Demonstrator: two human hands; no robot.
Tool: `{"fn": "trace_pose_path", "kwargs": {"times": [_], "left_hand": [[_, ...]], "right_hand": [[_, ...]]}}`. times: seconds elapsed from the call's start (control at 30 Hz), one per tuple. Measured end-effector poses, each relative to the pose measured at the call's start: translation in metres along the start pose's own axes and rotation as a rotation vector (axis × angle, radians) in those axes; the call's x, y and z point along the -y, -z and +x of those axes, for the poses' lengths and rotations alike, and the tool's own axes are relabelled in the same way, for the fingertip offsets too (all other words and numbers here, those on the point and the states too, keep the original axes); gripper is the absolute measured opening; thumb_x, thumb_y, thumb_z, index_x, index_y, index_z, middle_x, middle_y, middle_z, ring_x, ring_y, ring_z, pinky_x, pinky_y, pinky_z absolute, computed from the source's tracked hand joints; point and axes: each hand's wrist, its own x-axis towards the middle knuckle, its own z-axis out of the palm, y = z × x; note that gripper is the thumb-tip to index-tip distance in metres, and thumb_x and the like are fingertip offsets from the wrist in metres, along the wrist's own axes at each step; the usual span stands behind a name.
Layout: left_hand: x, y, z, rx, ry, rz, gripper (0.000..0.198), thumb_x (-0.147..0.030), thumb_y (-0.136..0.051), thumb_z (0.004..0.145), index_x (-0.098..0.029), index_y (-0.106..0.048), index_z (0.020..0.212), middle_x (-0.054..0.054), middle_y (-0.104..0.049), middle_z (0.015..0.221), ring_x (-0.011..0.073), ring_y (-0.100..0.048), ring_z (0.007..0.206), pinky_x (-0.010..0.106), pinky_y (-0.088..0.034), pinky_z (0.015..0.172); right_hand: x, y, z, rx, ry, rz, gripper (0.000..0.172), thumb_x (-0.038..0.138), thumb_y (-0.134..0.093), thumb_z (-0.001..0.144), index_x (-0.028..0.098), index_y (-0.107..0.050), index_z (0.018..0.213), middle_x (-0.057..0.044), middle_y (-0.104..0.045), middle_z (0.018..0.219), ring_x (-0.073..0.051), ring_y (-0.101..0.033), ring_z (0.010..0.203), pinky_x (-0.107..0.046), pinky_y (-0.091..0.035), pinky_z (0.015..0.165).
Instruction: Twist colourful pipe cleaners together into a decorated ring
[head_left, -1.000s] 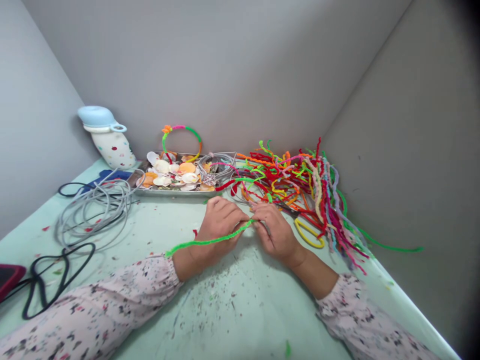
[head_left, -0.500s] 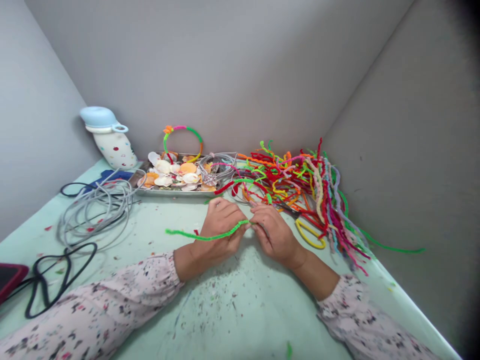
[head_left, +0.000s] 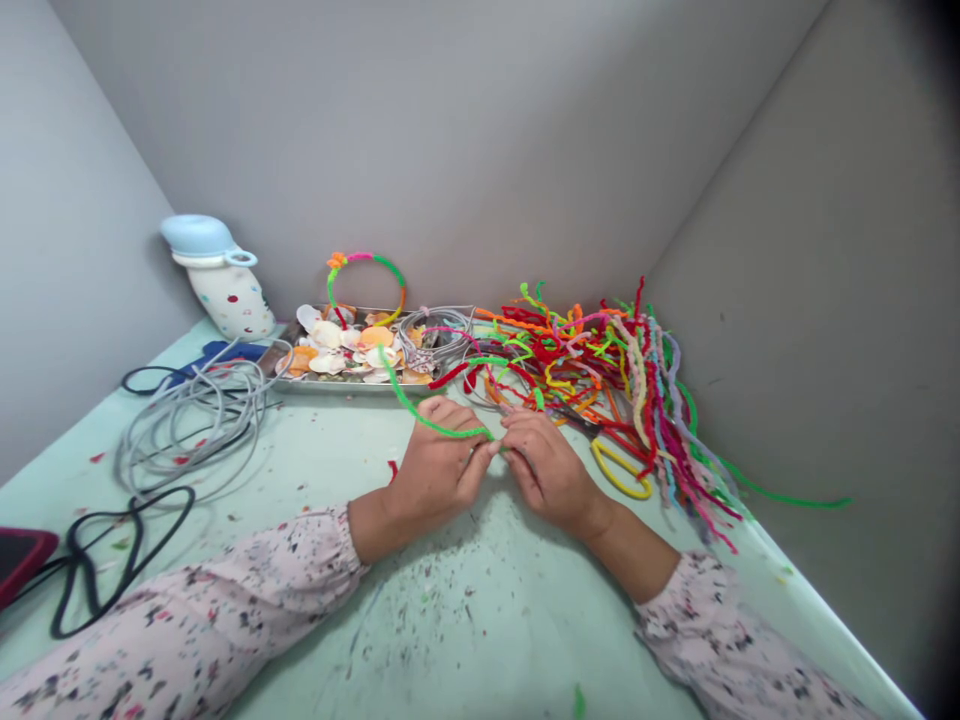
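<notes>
A green pipe cleaner [head_left: 414, 410] runs to the point where my fingertips meet, above the middle of the table. My left hand [head_left: 439, 465] is closed, thumb and fingers pinching it near its right end. Its free length passes over the back of that hand and rises to the left, in front of the shell tray. My right hand [head_left: 551, 462] is also closed, its fingertips pressed against the same end. The tip itself is hidden between the fingers, so how it is wound or bent there cannot be seen.
Behind my hands stands a metal tray [head_left: 352, 387] of shells with a multicoloured pipe-cleaner ring [head_left: 390, 266]. To the right lie a heap of pipe cleaners [head_left: 577, 350] and yellow-handled scissors [head_left: 621, 470]. Grey cord [head_left: 187, 420], a black cable [head_left: 139, 560] and a bottle [head_left: 229, 295] are left.
The free length of the green pipe cleaner has swung upward and away, from lying across my left wrist to pointing at the shell tray. Both hands have stayed nearly in place.
</notes>
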Motion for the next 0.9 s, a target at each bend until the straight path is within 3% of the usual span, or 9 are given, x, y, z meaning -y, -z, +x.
{"fn": "trace_pose_path", "kwargs": {"times": [0.2,0.57,0.67,0.9], "left_hand": [[-0.0003,-0.0024,-0.001,-0.01,0.04,-0.026,0.028,-0.026,-0.045,0.089,-0.017,-0.055,0.065,0.003,-0.056,0.067,0.0167,-0.048,0.071,0.036,-0.037,0.078],[-0.0018,-0.0002,0.0035,0.073,0.159,-0.046,0.03,-0.028,-0.05,0.088,-0.017,-0.055,0.06,0.0,-0.055,0.062,0.0162,-0.049,0.071,0.036,-0.035,0.078],[-0.0012,-0.0005,0.0032,0.037,0.147,-0.072,0.027,-0.028,-0.05,0.088,-0.017,-0.059,0.066,0.0,-0.059,0.065,0.0161,-0.052,0.072,0.036,-0.035,0.082],[0.0017,-0.0045,-0.0008,-0.065,0.112,-0.101,0.012,-0.021,-0.057,0.083,-0.02,-0.063,0.093,0.002,-0.069,0.092,0.0185,-0.056,0.09,0.041,-0.031,0.095]], "right_hand": [[0.001,0.0003,0.0006,0.014,0.016,-0.014,0.021,0.008,-0.047,0.084,0.018,-0.05,0.102,-0.01,-0.056,0.095,-0.023,-0.053,0.103,-0.051,-0.045,0.096],[-0.0015,-0.0003,-0.0008,0.02,0.01,-0.034,0.021,0.009,-0.046,0.085,0.02,-0.05,0.102,-0.009,-0.056,0.096,-0.023,-0.053,0.102,-0.052,-0.046,0.095],[-0.0026,-0.0013,-0.001,-0.002,-0.021,-0.031,0.021,0.009,-0.047,0.085,0.02,-0.05,0.102,-0.009,-0.056,0.095,-0.023,-0.053,0.101,-0.051,-0.046,0.094],[-0.0039,-0.0018,-0.0024,-0.071,-0.129,-0.004,0.02,0.011,-0.048,0.086,0.022,-0.051,0.102,-0.008,-0.058,0.096,-0.023,-0.054,0.104,-0.047,-0.047,0.091]]}}
